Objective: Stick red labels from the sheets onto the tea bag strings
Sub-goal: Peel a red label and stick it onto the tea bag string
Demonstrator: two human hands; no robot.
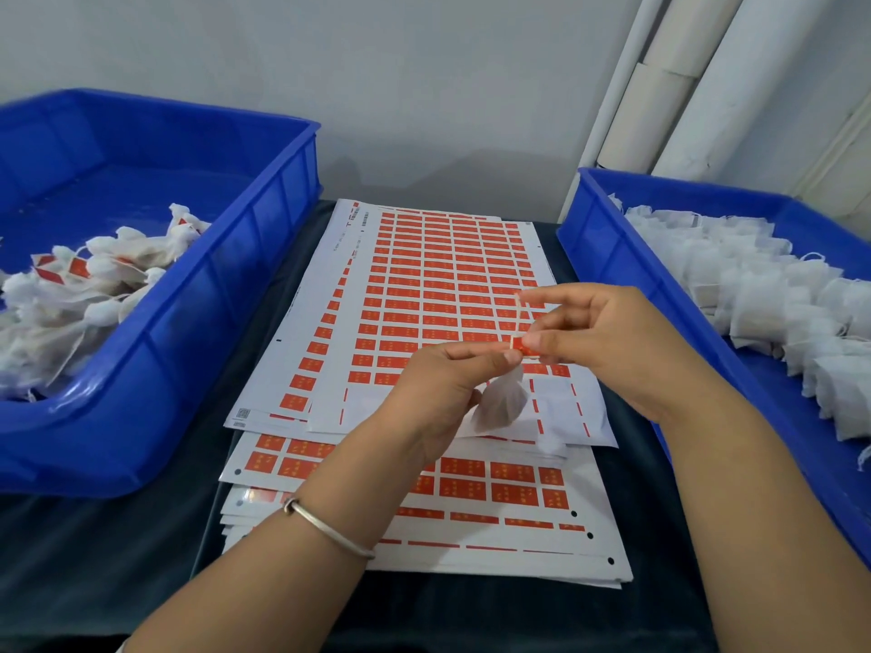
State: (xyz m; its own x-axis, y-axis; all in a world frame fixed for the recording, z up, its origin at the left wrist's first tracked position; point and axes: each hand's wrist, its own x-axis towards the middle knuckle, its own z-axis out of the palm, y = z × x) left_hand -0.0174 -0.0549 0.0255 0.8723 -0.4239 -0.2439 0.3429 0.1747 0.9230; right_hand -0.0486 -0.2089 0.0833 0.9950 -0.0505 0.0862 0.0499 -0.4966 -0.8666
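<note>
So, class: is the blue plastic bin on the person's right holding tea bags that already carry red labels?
No: the blue plastic bin on the right holds only plain white tea bags, with no red labels visible among them.

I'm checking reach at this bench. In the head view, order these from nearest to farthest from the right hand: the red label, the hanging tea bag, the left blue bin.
1. Red label: pinched by the right hand.
2. Hanging tea bag: just below, over the sheets.
3. Left blue bin: far to the left.

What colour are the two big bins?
Both bins, left and right, are bright blue, seen clearly in the head view.
</note>
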